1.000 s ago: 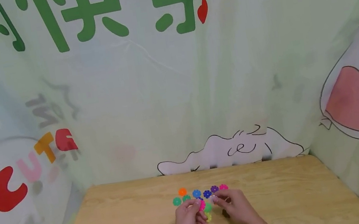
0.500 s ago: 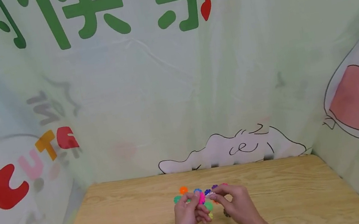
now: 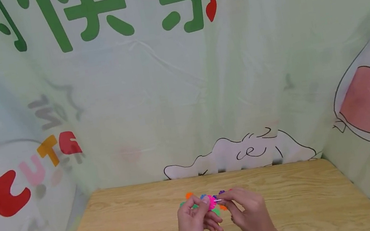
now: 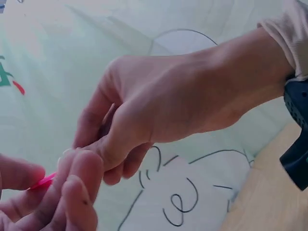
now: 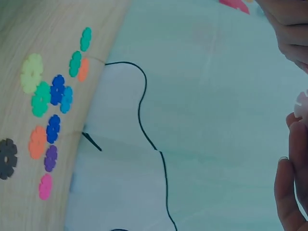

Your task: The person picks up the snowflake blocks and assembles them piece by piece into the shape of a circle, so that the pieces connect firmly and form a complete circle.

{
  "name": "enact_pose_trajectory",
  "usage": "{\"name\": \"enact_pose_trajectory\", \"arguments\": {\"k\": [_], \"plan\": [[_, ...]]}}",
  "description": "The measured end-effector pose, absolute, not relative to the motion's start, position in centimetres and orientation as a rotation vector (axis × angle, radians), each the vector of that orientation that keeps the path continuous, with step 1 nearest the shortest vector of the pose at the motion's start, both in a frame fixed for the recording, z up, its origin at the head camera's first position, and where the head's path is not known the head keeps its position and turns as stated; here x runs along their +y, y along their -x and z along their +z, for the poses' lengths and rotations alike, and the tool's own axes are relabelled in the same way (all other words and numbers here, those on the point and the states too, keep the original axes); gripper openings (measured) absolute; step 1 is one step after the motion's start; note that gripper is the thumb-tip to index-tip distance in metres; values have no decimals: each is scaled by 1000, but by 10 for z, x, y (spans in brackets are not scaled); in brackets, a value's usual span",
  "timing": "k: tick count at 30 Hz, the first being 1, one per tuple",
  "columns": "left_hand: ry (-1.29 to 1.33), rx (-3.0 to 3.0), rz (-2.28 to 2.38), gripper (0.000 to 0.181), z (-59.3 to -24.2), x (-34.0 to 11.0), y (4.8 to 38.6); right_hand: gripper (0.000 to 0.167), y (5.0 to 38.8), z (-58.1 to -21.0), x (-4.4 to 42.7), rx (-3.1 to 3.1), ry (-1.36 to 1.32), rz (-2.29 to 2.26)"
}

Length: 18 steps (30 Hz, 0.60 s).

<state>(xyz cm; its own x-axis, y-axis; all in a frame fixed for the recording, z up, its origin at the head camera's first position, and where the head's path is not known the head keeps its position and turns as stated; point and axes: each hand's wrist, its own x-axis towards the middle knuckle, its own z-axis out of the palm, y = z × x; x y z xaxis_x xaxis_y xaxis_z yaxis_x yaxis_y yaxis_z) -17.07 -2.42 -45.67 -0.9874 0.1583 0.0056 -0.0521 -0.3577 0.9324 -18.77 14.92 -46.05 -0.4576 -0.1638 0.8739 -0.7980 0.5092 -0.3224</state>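
Pinched between the thumb and fingers of my left hand (image 3: 192, 227) is a bright pink snowflake disc (image 3: 211, 202), a flat plastic piece with a notched rim. My right hand (image 3: 252, 211) pinches a white snowflake disc (image 3: 218, 200), seen edge-on beside the pink one in the head view. Whether the two discs interlock cannot be told. In the left wrist view only a thin pink sliver shows between the left fingers, and the right hand meets them. At the right edge of the right wrist view, part of the white disc (image 5: 301, 107) stands above the right fingertips.
Several loose discs lie on the wooden table (image 3: 133, 224) beyond and under the hands: black (image 5: 10, 168), yellow (image 5: 30, 66), purple (image 5: 50, 153), pink (image 5: 45, 186), plus orange, green and blue ones. A printed cloth (image 3: 131, 99) hangs behind the table and along both sides.
Both hands have risen slightly with their discs and come closer together. The white disc has turned edge-on and moved up to the pink one.
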Motion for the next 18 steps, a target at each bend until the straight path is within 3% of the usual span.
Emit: {"name": "enact_pose_trajectory", "arguments": {"k": [2, 5, 18], "plan": [[-196, 1704, 2455, 36, -455, -26, 170, 5, 185, -457, 150, -1910, -781, 953], [-245, 1718, 2415, 44, -455, -29, 170, 29, 183, -453, 150, -1900, -779, 962], [-323, 1851, 2452, 51, -453, -25, 163, 33, 179, -452, 142, -1847, -757, 932]]}}
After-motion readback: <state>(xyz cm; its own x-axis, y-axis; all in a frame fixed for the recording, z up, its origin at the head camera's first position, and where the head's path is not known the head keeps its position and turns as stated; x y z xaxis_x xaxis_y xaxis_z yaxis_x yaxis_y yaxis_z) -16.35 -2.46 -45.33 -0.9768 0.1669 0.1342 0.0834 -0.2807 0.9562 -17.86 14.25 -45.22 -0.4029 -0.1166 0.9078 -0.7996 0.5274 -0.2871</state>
